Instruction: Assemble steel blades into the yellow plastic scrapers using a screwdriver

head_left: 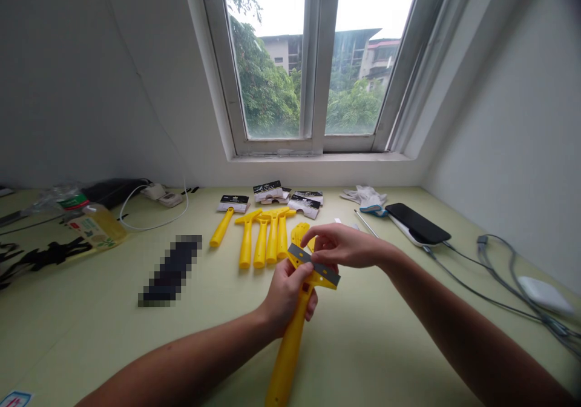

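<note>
My left hand is wrapped round the neck of a yellow scraper, whose handle points down towards me. Across its wide head lies a grey metal blade, with my left thumb pressing on its middle. My right hand reaches over from the right, its bent fingers closed at the blade's upper part; the fingertips are partly hidden. Just behind, partly covered by my right hand, are small yellow plastic pieces. Several more yellow scrapers lie in a row farther back, and a separate yellow handle rests left of them.
Black-and-white packaging cards lie by the window wall. To the right are a screwdriver, white gloves, a black phone, cables and a white case. A bottle of yellow liquid and a blurred-out dark object lie left.
</note>
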Tool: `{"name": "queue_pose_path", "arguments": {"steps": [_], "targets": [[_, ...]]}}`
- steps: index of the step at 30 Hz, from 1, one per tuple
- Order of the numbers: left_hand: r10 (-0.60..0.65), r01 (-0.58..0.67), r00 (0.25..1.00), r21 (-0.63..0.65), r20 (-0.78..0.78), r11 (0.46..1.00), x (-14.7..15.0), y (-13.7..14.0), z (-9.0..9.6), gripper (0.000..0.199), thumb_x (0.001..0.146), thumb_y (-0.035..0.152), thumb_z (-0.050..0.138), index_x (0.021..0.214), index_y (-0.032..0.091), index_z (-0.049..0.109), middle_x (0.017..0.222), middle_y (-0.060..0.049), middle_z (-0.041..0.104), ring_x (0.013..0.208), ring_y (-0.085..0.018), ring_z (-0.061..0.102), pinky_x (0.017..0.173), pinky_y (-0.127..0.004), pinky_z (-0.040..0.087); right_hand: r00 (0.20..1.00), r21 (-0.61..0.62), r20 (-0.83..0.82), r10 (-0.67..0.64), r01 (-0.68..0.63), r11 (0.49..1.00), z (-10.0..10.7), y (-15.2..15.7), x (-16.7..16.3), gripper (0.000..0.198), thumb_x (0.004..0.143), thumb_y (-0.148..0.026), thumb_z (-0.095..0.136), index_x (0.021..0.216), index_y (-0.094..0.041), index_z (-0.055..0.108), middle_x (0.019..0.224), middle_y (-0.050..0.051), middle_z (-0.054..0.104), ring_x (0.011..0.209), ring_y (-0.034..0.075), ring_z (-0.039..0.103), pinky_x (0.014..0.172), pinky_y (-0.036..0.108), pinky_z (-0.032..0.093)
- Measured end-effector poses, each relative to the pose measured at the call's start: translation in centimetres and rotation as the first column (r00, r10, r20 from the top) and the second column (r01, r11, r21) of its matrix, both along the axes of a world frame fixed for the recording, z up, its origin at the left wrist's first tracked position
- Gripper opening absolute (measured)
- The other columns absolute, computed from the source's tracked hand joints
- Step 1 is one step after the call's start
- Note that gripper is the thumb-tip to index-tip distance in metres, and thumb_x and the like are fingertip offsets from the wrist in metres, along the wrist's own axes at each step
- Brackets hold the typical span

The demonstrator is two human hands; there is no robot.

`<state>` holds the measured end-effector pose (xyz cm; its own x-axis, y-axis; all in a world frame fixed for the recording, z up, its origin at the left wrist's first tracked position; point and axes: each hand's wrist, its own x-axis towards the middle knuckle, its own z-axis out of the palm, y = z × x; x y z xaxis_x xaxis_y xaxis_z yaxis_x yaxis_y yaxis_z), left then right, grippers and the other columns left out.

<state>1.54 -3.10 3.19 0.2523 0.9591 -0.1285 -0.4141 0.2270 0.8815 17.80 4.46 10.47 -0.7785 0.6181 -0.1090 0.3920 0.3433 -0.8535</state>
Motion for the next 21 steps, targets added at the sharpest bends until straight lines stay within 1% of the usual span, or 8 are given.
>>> {"name": "queue_pose_path", "arguments": {"steps": [7, 11, 15, 18, 21], "targets": [[-0.03, 0.031, 0.999, 0.02, -0.013, 0.999, -0.08, 0.01, 0.07, 0.025, 0.083, 0.039, 0.058, 0.084, 0.018, 0.044, 0.049, 0.007, 0.048, 0.03, -0.008, 0.042, 0.028, -0.017, 0.032, 1.0, 0.087, 0.008, -0.016, 0.015, 0.996, -0.34, -0.12, -0.34, 0.03, 0.084, -0.035, 0.059, 0.108, -0.017, 0.06, 0.067, -0.001, 0.062, 0.054, 0.01, 0.059, 0.049, 0.019, 0.046], [-0.019, 0.02, 0.999, 0.038, -0.034, 0.999, -0.06, 0.13, 0.08, 0.028, 0.081, 0.041, 0.061, 0.083, 0.016, 0.046, 0.052, 0.005, 0.053, 0.03, -0.007, 0.042, 0.028, -0.017, 0.032, 0.999, 0.114, 0.028, -0.015, 0.011, 0.993, -0.26, -0.22, -0.36, 0.03, 0.083, -0.033, 0.059, 0.109, -0.018, 0.059, 0.072, 0.0, 0.063, 0.055, 0.01, 0.058, 0.051, 0.019, 0.047], [0.0, 0.002, 0.999, 0.064, -0.036, 0.998, -0.03, 0.26, 0.01, 0.032, 0.079, 0.043, 0.064, 0.081, 0.017, 0.046, 0.055, 0.004, 0.055, 0.031, -0.007, 0.043, 0.028, -0.018, 0.033, 0.998, 0.164, 0.055, -0.003, -0.006, 0.986, -0.04, -0.27, -0.34, 0.031, 0.082, -0.03, 0.06, 0.11, -0.019, 0.06, 0.076, 0.001, 0.064, 0.061, 0.011, 0.059, 0.052, 0.018, 0.046], [0.011, -0.008, 0.999, 0.06, -0.048, 0.998, -0.05, 0.32, 0.01, 0.033, 0.078, 0.045, 0.064, 0.081, 0.017, 0.045, 0.052, 0.005, 0.053, 0.03, -0.007, 0.042, 0.028, -0.018, 0.033, 0.999, 0.158, 0.05, 0.005, -0.013, 0.987, -0.19, -0.14, -0.31, 0.032, 0.082, -0.03, 0.059, 0.111, -0.019, 0.059, 0.075, 0.0, 0.063, 0.062, 0.011, 0.058, 0.053, 0.019, 0.046], [0.032, -0.029, 0.998, 0.053, -0.053, 0.998, -0.09, 0.39, 0.04, 0.034, 0.078, 0.046, 0.064, 0.081, 0.018, 0.043, 0.047, 0.007, 0.048, 0.029, -0.007, 0.04, 0.029, -0.017, 0.032, 1.0, 0.117, 0.009, -0.009, 0.008, 0.993, -0.57, 0.0, -0.39, 0.032, 0.082, -0.034, 0.059, 0.111, -0.02, 0.057, 0.072, -0.001, 0.061, 0.061, 0.011, 0.058, 0.053, 0.02, 0.046]]}}
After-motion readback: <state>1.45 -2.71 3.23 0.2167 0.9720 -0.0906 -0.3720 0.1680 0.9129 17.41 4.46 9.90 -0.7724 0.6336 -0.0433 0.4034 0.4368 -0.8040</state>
